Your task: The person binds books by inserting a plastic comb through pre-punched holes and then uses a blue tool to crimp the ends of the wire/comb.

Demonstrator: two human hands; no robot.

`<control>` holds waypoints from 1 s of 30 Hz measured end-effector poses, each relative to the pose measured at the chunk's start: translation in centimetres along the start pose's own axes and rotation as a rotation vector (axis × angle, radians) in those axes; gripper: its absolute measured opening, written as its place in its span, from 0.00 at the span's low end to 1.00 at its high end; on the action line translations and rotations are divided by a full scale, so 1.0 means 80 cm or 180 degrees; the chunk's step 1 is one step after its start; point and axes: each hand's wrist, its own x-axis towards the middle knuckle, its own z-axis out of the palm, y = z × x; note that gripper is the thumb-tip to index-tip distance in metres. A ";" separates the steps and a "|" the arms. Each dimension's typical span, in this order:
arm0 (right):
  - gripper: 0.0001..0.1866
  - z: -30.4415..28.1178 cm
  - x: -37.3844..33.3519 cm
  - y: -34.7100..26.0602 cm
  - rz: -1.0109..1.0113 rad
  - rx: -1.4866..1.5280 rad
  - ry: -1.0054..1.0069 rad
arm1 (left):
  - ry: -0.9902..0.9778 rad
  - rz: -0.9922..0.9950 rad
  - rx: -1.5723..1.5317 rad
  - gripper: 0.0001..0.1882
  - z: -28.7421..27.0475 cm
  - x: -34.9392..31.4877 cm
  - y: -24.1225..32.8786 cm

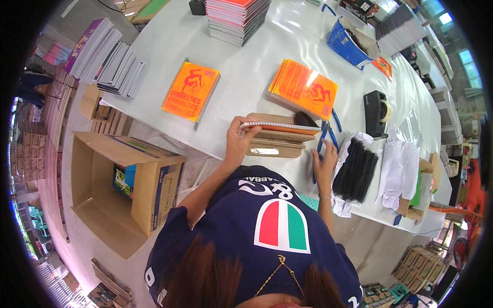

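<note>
My left hand [239,139] pinches one end of a spiral-bound notebook [287,128], held on edge with its coil upward. The notebook stands in a brown cardboard holder [275,150] at the table's near edge. My right hand [324,161] is closed around blue-handled pliers [322,138], whose jaws are at the coil's other end. Just beyond lies another blue-handled tool [336,121]. A pile of orange covers or notebooks [303,90] sits past the holder. Farther left, an orange spiral notebook [191,91] lies flat.
Black plastic coils [354,170] lie on white wrapping right of my right hand, near a black tape dispenser [376,114]. A tall notebook stack [237,21] and a blue box [348,45] stand farther back. An open cardboard box [149,195] is below the table's left edge.
</note>
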 end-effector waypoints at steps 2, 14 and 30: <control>0.32 0.002 -0.052 0.009 0.0574 -0.0485 0.0093 | -0.0119 0.0096 0.0228 0.13 0.004 -0.007 0.012; 0.27 -0.015 -0.023 -0.131 0.0119 0.0972 0.0870 | -0.0496 0.0521 0.0858 0.09 -0.009 0.002 0.027; 0.26 0.015 0.000 -0.228 -0.0916 0.0821 0.0085 | -0.0321 0.0642 0.1247 0.14 -0.009 -0.004 0.040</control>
